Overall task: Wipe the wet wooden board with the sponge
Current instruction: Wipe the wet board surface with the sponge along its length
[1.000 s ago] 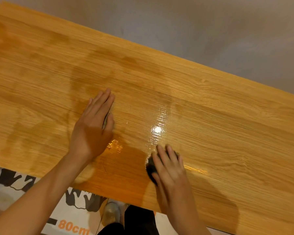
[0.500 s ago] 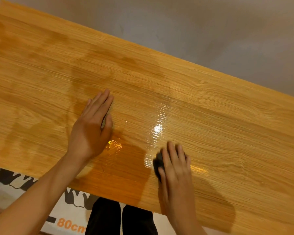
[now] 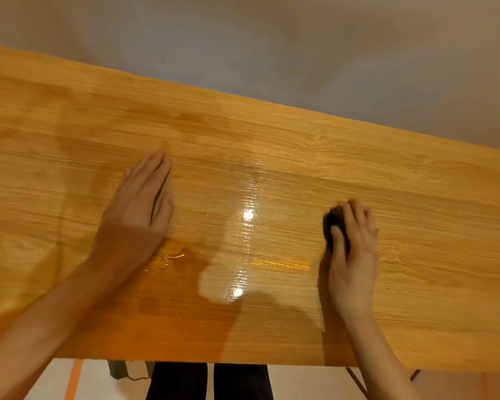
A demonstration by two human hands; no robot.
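A long wooden board [image 3: 416,197] fills most of the view, slanting down to the right. A shiny wet patch [image 3: 243,249] glistens in its middle, between my hands. My left hand [image 3: 139,215] lies flat on the board, fingers together, holding nothing. My right hand [image 3: 354,243] presses a dark sponge [image 3: 331,223] onto the board right of the wet patch; the sponge shows only at the hand's left side, the rest is under my fingers. Fainter damp marks darken the wood at the left.
A grey wall [image 3: 300,53] rises behind the board's far edge. Below the near edge are my dark trouser legs [image 3: 208,382], pale floor, an orange stripe [image 3: 74,379] and a thin dark cable [image 3: 355,379].
My right hand has slid the sponge to the right across the board, away from the wet patch. The left hand stays flat in place. The view has shifted.
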